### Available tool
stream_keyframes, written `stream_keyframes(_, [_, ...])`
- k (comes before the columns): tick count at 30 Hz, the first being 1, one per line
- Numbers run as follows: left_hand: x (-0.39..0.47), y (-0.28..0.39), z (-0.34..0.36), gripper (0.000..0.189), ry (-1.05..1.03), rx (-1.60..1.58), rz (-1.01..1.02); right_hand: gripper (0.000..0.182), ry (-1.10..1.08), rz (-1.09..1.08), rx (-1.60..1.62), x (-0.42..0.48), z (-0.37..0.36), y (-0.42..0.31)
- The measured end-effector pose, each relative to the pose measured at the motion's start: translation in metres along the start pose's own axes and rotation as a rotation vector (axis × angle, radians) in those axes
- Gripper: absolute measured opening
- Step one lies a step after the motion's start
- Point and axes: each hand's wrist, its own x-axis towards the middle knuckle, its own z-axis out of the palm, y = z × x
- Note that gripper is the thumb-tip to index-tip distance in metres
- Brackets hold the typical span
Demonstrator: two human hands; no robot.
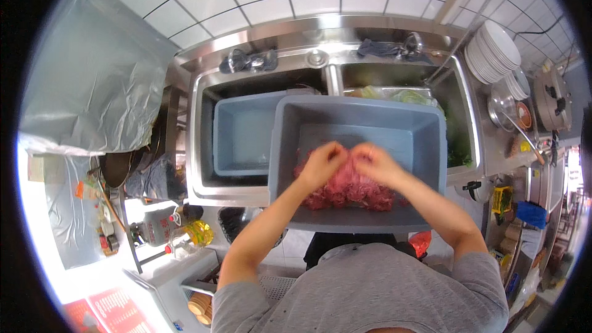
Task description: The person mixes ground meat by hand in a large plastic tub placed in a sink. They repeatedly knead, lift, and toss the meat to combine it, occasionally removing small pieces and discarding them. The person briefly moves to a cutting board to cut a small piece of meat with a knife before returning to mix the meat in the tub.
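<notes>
A grey-blue plastic tub (358, 222) rests over the front of a double sink. Inside it lies a heap of raw red meat (347, 194), in thin pieces or slices. My left hand (323, 164) is above the left part of the heap, fingers pinched on some meat. Close beside it, my right hand (377, 164) is slightly blurred and also pinches meat. A pinkish stretch of meat shows between the two hands. The fingertips are partly hidden.
A second grey-blue tub (245, 134) stands in the left basin (198, 148). Leafy greens (458, 148) lie in the right basin, partly behind the meat tub. Two faucets (245, 61) line the back. Stacked white plates (492, 51) stand at right; oil bottles (196, 233) stand lower left.
</notes>
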Motion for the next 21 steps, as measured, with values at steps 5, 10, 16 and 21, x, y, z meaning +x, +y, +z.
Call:
stream_keyframes(5, [-0.036,-0.006,0.039,0.078,0.086,1.158,0.127,0.061,0.040,-0.077,-0.951,-0.035,0.055,0.032])
stream_keyframes(10, [0.067,-0.077,0.004,0.081,-0.332,0.744,-0.201,0.064,-0.069,0.010,-0.805,0.076,-0.002,0.092])
stream_keyframes(16, [0.001,-0.038,-0.023,0.074,-0.429,0.663,-0.032,0.075,-0.124,-0.053,0.027,-0.002,-0.035,0.068])
stream_keyframes(21, [-0.052,-0.021,0.016,0.077,-0.338,1.156,-0.122,0.084,-0.303,0.059,-1.062,-0.063,0.012,0.020])
